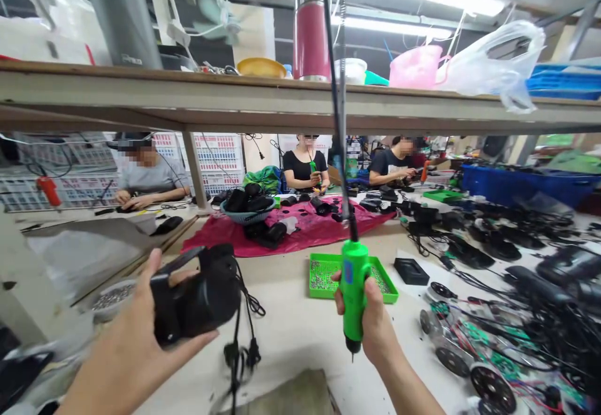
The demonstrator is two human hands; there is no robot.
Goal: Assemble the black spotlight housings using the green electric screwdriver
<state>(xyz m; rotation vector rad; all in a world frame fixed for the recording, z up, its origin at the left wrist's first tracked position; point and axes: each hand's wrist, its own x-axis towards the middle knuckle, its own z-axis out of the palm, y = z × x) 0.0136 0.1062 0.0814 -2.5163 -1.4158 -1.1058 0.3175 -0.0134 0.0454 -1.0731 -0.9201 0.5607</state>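
My left hand (145, 321) grips a black plastic device housing (200, 296), thumb below and fingers behind it. A black power cord (237, 340) with a plug dangles beside the housing. In my right hand (373, 315) is a bright green electric screwdriver (354, 290), held upright with its bit pointing down. A cable and a coiled spring run up from its top. Behind the screwdriver lies a green tray (323, 277) of small metal screws. The housing and the screwdriver are apart, both above the white table.
Wired motor parts and black housings (493, 340) crowd the right side. A bowl of small metal parts (113, 296) stands at left. Behind are a pink cloth (211, 233), a basket of black parts (248, 215) and several people working. A shelf (235, 96) crosses overhead.
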